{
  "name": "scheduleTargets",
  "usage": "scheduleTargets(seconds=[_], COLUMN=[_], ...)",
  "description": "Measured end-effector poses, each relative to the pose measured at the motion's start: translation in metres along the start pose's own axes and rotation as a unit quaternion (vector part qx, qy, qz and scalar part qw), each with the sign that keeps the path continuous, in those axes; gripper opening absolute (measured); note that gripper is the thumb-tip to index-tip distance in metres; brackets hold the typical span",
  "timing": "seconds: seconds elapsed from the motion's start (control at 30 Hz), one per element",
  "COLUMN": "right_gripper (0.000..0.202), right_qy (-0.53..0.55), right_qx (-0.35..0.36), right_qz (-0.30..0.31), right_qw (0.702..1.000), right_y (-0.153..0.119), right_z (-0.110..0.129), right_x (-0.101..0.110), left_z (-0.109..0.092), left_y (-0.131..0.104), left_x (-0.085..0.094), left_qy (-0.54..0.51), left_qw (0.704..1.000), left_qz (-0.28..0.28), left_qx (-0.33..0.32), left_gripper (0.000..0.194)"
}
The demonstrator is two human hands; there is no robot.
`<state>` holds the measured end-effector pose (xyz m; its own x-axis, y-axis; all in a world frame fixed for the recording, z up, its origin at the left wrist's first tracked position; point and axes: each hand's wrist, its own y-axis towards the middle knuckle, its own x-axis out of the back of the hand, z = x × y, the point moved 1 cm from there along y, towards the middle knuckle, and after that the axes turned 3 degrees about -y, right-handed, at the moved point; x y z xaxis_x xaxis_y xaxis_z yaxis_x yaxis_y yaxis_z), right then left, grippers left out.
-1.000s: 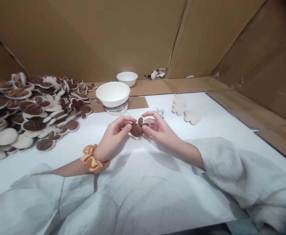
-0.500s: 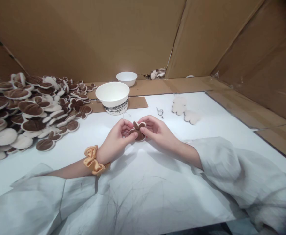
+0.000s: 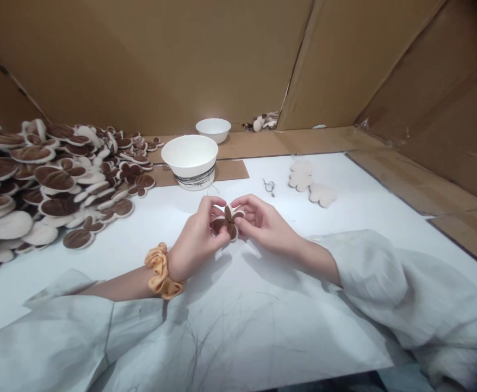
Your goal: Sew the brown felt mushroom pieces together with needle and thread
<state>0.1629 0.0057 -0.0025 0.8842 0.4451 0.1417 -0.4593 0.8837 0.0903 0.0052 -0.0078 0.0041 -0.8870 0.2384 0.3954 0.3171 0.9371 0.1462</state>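
Note:
A small brown plush piece with pale edges and petal-like lobes (image 3: 229,214) is held up between my two hands, just above the white table surface. My left hand (image 3: 200,231) pinches its left side, with the thumb lying over the brown face. On the opposite side, my right hand (image 3: 262,222) grips a lobe between thumb and fingers. The fingertips behind the piece are partly hidden. A yellow scrunchie (image 3: 161,272) circles my left wrist. Beyond my hands stands a white bowl (image 3: 190,155) with dark thread wound round its lower part.
A large heap of brown and cream plush pieces (image 3: 59,179) fills the left side. A second white bowl (image 3: 214,129) stands farther back. Two cream pieces (image 3: 322,194) and a small tangle of dark thread (image 3: 269,187) lie to the right. Cardboard walls (image 3: 148,65) enclose the table.
The plush piece has turned and opened out between my fingers, so more of its lobes show. My left thumb has shifted slightly lower on it.

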Motion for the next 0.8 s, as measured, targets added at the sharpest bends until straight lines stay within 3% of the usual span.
scheduleTargets(seconds=[0.13,0.4,0.6,0.8], right_gripper=[0.021,0.019,0.018,0.021], right_qy=[-0.024,-0.021,-0.004,0.015], right_qx=[0.002,0.0,0.007,-0.007], right_qz=[0.037,0.005,0.005,-0.023], right_qw=[0.999,1.0,1.0,1.0], right_y=[0.0,0.001,-0.001,-0.004], right_z=[0.001,0.004,0.004,0.006], right_x=[0.0,0.002,-0.002,-0.008], left_z=[0.003,0.004,0.0,-0.003], left_y=[0.001,0.005,0.005,0.005], left_x=[0.0,0.0,-0.004,-0.005], left_qy=[-0.013,-0.179,-0.284,-0.345], left_qw=[1.0,0.981,0.945,0.917], left_qz=[0.0,-0.003,-0.03,-0.044], left_qx=[0.001,0.073,0.161,0.195], left_gripper=[0.033,0.039,0.042,0.046])
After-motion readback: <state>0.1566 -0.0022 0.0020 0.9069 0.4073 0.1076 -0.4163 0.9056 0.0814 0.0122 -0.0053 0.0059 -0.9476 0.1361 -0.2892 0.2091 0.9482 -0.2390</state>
